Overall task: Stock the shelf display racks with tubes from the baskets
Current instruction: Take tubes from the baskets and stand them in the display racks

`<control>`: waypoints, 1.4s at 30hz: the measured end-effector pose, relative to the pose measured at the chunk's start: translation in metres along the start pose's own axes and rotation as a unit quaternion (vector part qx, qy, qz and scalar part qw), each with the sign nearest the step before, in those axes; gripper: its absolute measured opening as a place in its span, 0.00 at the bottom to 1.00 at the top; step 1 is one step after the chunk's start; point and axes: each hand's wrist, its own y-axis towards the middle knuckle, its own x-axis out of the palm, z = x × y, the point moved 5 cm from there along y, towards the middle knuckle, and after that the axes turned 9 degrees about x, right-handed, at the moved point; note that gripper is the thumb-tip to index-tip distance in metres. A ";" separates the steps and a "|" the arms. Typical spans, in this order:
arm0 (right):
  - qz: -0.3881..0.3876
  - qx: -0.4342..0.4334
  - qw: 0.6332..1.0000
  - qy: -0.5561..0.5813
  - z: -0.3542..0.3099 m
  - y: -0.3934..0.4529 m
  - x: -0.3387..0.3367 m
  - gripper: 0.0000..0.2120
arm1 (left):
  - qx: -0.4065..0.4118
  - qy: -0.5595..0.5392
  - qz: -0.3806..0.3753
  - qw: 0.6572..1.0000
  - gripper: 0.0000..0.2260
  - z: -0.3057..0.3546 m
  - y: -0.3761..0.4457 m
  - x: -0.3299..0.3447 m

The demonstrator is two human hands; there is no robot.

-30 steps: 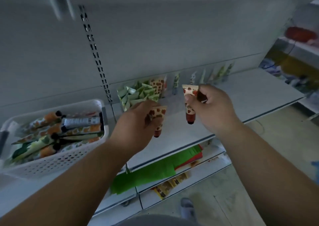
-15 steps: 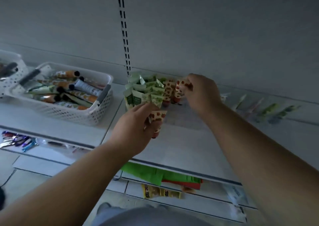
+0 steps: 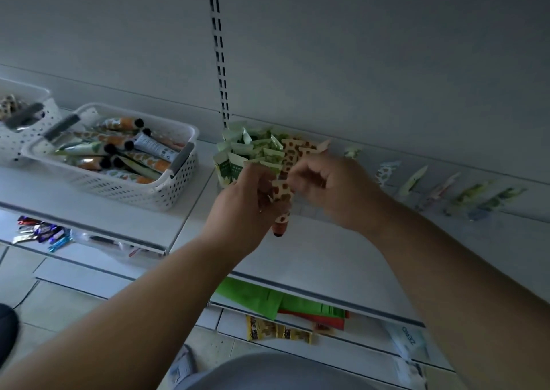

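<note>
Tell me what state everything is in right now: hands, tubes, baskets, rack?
Left hand: closed around a giraffe-print tube, cap pointing down.
Right hand: fingers pinching at that tube's flat top end.
Display rack: partly filled, green tubes left, giraffe-print tubes right.
Near basket: on the shelf, holding a pile of tubes lying flat.
Far basket: mostly out of frame.

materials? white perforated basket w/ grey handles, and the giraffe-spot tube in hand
White perforated basket: looks like moulded plastic, semi-matte; even hole grid, rounded rim. Its grey handles may be rubbery, unclear. Giraffe-spot tube, held by left hand: probably soft printed plastic laminate; flat crimped top end.
</note>
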 end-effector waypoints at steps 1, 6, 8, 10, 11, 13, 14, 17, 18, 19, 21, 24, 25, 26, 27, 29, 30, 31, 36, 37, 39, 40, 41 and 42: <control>-0.025 0.009 1.000 -0.013 0.001 -0.003 0.003 0.03 | 0.003 -0.010 0.003 1.000 0.20 0.001 0.001 0.003; 0.078 0.033 0.996 -0.026 0.015 0.000 -0.010 0.03 | 0.027 -0.042 0.013 0.999 0.18 -0.013 -0.008 0.021; 0.146 0.033 0.988 -0.038 0.018 0.004 -0.020 0.02 | 0.038 0.005 -0.019 0.999 0.16 -0.031 -0.018 0.033; 0.184 0.037 0.981 -0.049 0.022 0.012 -0.026 0.02 | 0.033 0.056 -0.060 0.996 0.13 -0.048 -0.027 0.044; 0.191 0.040 0.979 -0.053 0.024 0.017 -0.027 0.02 | 0.032 0.068 -0.071 0.995 0.12 -0.053 -0.030 0.047; 0.191 0.046 0.979 -0.051 0.028 0.026 -0.023 0.02 | 0.035 0.079 -0.078 0.993 0.11 -0.057 -0.032 0.050; 0.186 0.047 0.980 -0.047 0.029 0.030 -0.019 0.02 | 0.035 0.082 -0.080 0.993 0.11 -0.058 -0.032 0.050; 0.155 0.036 0.985 -0.067 0.031 0.040 -0.006 0.03 | 0.033 0.094 -0.087 0.991 0.12 -0.059 -0.028 0.050; 0.142 0.034 0.986 -0.086 0.031 0.043 -0.003 0.03 | 0.033 0.095 -0.088 0.991 0.12 -0.059 -0.028 0.050; 0.129 0.035 0.986 -0.104 0.032 0.045 0.000 0.03 | 0.033 0.096 -0.088 0.991 0.12 -0.059 -0.028 0.050; 0.108 0.040 0.984 -0.135 0.035 0.049 0.005 0.03 | 0.033 0.101 -0.086 0.991 0.12 -0.059 -0.029 0.050; 0.095 0.028 0.980 -0.174 0.034 0.052 0.011 0.03 | 0.035 0.105 -0.085 0.990 0.12 -0.059 -0.028 0.050; 0.097 0.022 0.978 -0.182 0.031 0.053 0.011 0.03 | 0.033 0.103 -0.085 0.991 0.12 -0.059 -0.028 0.050; 0.103 0.014 0.977 -0.187 0.028 0.052 0.010 0.03 | 0.030 0.099 -0.086 0.991 0.12 -0.058 -0.028 0.049; 0.111 0.004 0.975 -0.190 0.024 0.051 0.009 0.03 | 0.027 0.095 -0.085 0.991 0.12 -0.058 -0.028 0.049; 0.131 -0.022 0.974 -0.186 0.013 0.045 0.006 0.04 | 0.022 0.082 -0.081 0.993 0.13 -0.056 -0.029 0.044; 0.139 -0.037 0.973 -0.178 0.006 0.042 0.005 0.05 | 0.020 0.073 -0.074 0.994 0.12 -0.054 -0.030 0.040; 0.144 -0.052 0.974 -0.168 -0.003 0.039 0.006 0.06 | 0.019 0.067 -0.065 0.995 0.12 -0.052 -0.032 0.034; 0.141 -0.135 0.975 -0.102 -0.059 0.028 0.032 0.08 | 0.008 0.088 -0.018 0.996 0.11 -0.048 -0.047 -0.023; 0.138 -0.147 0.975 -0.089 -0.072 0.028 0.041 0.08 | 0.003 0.090 -0.006 0.996 0.11 -0.050 -0.051 -0.038; 0.126 -0.167 0.975 -0.069 -0.099 0.032 0.060 0.08 | -0.009 0.100 0.016 0.995 0.10 -0.056 -0.058 -0.069; 0.118 -0.174 0.976 -0.061 -0.114 0.034 0.071 0.08 | -0.016 0.108 0.022 0.994 0.10 -0.061 -0.062 -0.085; 0.109 -0.177 0.977 -0.053 -0.129 0.037 0.082 0.08 | -0.024 0.113 0.028 0.993 0.10 -0.067 -0.067 -0.102; 0.099 -0.178 0.978 -0.045 -0.145 0.041 0.093 0.08 | -0.034 0.115 0.037 0.992 0.10 -0.075 -0.072 -0.118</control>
